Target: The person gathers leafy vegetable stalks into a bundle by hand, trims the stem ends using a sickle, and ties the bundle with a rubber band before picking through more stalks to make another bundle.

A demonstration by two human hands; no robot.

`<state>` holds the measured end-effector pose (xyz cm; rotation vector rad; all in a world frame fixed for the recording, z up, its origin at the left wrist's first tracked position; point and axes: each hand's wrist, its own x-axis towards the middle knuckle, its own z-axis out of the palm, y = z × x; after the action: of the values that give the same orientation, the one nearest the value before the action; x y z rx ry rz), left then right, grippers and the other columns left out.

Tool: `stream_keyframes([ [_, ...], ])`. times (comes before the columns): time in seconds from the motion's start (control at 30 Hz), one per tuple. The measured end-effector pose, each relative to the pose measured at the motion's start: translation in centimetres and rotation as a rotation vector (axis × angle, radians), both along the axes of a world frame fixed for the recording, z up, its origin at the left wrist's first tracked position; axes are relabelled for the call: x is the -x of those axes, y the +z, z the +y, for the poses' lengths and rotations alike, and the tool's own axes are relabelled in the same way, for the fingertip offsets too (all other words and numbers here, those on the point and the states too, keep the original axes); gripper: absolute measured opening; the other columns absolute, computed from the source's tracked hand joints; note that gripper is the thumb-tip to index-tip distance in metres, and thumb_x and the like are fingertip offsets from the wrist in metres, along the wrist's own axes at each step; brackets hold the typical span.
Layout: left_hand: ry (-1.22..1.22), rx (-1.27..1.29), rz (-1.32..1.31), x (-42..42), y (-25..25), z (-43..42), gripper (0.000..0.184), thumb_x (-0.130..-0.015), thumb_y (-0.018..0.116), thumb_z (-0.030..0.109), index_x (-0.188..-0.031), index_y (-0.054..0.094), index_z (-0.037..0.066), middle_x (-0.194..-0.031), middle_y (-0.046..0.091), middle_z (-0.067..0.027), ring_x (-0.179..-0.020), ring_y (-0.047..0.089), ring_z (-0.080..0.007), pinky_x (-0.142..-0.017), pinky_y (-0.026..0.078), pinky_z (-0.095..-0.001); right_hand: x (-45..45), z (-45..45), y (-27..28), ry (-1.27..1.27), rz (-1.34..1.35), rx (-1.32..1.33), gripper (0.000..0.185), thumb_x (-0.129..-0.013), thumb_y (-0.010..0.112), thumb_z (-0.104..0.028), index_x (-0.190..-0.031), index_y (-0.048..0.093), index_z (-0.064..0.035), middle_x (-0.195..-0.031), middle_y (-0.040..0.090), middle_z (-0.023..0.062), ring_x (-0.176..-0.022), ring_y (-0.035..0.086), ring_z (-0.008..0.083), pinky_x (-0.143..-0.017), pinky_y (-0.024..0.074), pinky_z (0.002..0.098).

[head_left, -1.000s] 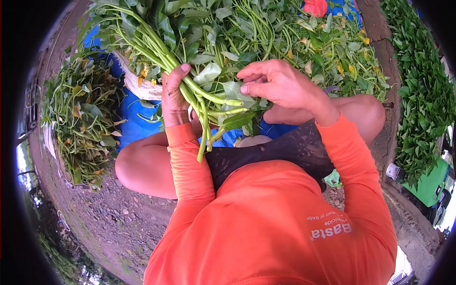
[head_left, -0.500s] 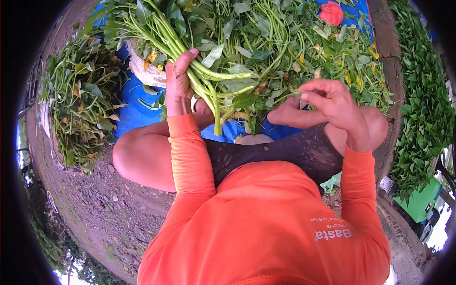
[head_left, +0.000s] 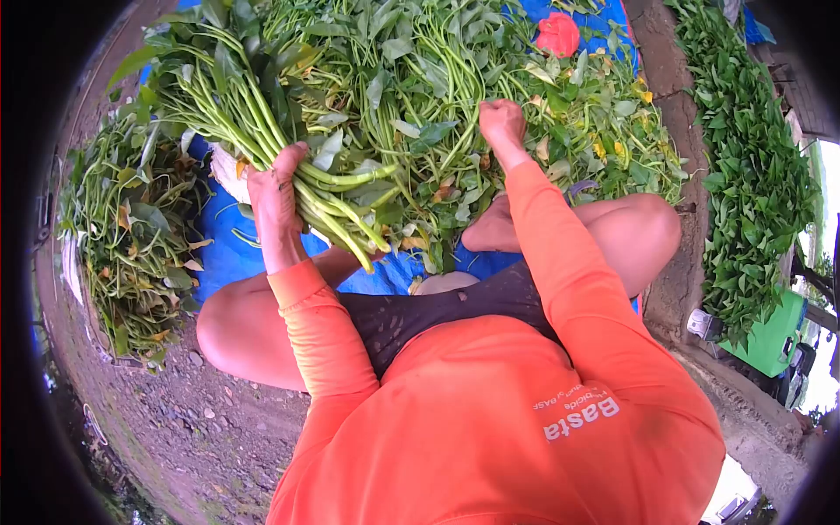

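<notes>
My left hand point(head_left: 276, 199) is wrapped round a bundle of long green leafy stems point(head_left: 241, 114). The cut ends point down and right above my lap, and the leaves spread to the upper left. My right hand point(head_left: 502, 127) reaches forward over the big pile of loose greens point(head_left: 411, 79), its fingers closed at the stems. What its fingers hold, if anything, is hidden.
A blue tarp point(head_left: 229, 249) lies under the greens. Another heap of stems with yellowed leaves point(head_left: 131, 236) stands at the left. A red object point(head_left: 558, 35) is at the back. Dark green leaves point(head_left: 744, 175) and a green container point(head_left: 768, 337) are at the right.
My right hand first moved back to the right with a thin green piece pinched, then forward onto the pile. My left hand, still holding the bundle, has shifted left and slightly down.
</notes>
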<state>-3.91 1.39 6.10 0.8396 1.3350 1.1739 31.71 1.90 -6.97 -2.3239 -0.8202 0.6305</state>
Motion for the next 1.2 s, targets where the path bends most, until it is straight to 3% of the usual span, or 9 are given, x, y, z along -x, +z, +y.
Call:
stream_keyframes([
  [0.1,-0.054,0.075,-0.049,-0.4,-1.5,-0.2,0.043,-0.085,0.080,0.013,-0.120,0.063,-0.004,-0.094,0.070,-0.0106,-0.075,0.071,-0.0215,-0.069,0.063,-0.0357,-3.6,3.4,-8.4,0.306,-0.030,0.021,0.026,-0.092,0.076,-0.030,-0.106,0.079,-0.0078,-0.118,0.077,0.0209,-0.111,0.074,0.0390,-0.097,0.0573,0.0422],
  [0.23,-0.088,0.102,-0.108,-0.7,-3.6,0.3,0.036,-0.086,0.078,0.011,-0.115,0.065,-0.004,-0.089,0.070,-0.0097,-0.070,0.071,-0.0206,-0.066,0.064,-0.0356,-3.8,4.0,-1.6,0.134,0.230,-0.181,0.012,-0.096,0.076,-0.018,-0.098,0.073,-0.0068,-0.096,0.077,0.0076,-0.079,0.067,0.0196,-0.073,0.0551,0.0361],
  [0.27,-0.082,0.109,-0.117,-1.0,-3.3,0.3,0.035,-0.086,0.079,0.011,-0.115,0.065,-0.004,-0.089,0.070,-0.0096,-0.070,0.071,-0.0203,-0.065,0.064,-0.0354,-3.9,3.3,2.3,0.157,0.492,-0.139,0.008,-0.099,0.072,-0.016,-0.102,0.068,-0.0098,-0.091,0.074,0.0016,-0.071,0.061,0.0107,-0.061,0.0480,0.0294],
  [0.43,-0.136,0.211,-0.152,-2.0,-3.2,0.5,0.030,-0.086,0.079,0.013,-0.108,0.069,-0.005,-0.085,0.072,-0.0106,-0.066,0.071,-0.0208,-0.062,0.063,-0.0350,-7.5,2.4,9.5,0.140,1.028,-0.222,0.025,-0.104,0.072,-0.020,-0.126,0.071,-0.0086,-0.101,0.074,-0.0009,-0.082,0.065,0.0090,-0.066,0.0522,0.0259],
  [0.5,-0.177,0.205,-0.142,-2.1,-4.7,0.7,0.030,-0.085,0.080,0.014,-0.106,0.071,-0.005,-0.085,0.074,-0.0125,-0.068,0.073,-0.0209,-0.062,0.063,-0.0354,-8.3,1.1,12.1,0.142,1.110,-0.366,0.020,-0.104,0.069,-0.014,-0.123,0.072,-0.0081,-0.106,0.074,0.0009,-0.093,0.068,0.0101,-0.070,0.0547,0.0260],
  [0.67,-0.206,0.194,-0.208,-3.4,-5.5,0.4,0.030,-0.085,0.082,0.015,-0.106,0.071,-0.003,-0.085,0.074,-0.0113,-0.067,0.074,-0.0202,-0.062,0.064,-0.0354,-9.4,-2.2,14.5,0.271,1.057,-0.431,0.026,-0.106,0.066,-0.019,-0.130,0.069,-0.0090,-0.111,0.071,0.0021,-0.094,0.064,0.0152,-0.083,0.0546,0.0319],
  [0.8,-0.223,0.322,-0.259,-4.3,-6.7,0.2,0.033,-0.085,0.085,0.019,-0.105,0.072,-0.004,-0.081,0.073,-0.0077,-0.061,0.069,-0.0183,-0.060,0.059,-0.0329,-6.4,-4.8,15.9,0.117,1.084,-0.282,0.031,-0.105,0.068,-0.015,-0.134,0.068,-0.0077,-0.109,0.069,0.0007,-0.091,0.065,0.0157,-0.080,0.0558,0.0319],
  [0.9,-0.195,0.321,-0.299,-4.8,-6.6,-0.5,0.030,-0.086,0.085,0.017,-0.103,0.072,-0.003,-0.082,0.074,-0.0081,-0.064,0.071,-0.0189,-0.062,0.062,-0.0335,-5.3,-6.1,14.7,0.193,1.177,-0.396,0.033,-0.104,0.068,-0.013,-0.137,0.068,-0.0071,-0.105,0.069,0.0008,-0.088,0.066,0.0161,-0.074,0.0566,0.0317],
  [1.2,-0.165,0.292,-0.380,-5.9,-8.8,-1.1,0.042,-0.081,0.087,0.008,-0.116,0.070,-0.008,-0.096,0.078,-0.0136,-0.075,0.075,-0.0216,-0.069,0.063,-0.0357,1.0,-8.0,14.8,0.246,0.653,-0.619,0.030,-0.107,0.069,-0.011,-0.135,0.071,0.0011,-0.106,0.074,0.0066,-0.083,0.067,0.0120,-0.072,0.0579,0.0261],
])
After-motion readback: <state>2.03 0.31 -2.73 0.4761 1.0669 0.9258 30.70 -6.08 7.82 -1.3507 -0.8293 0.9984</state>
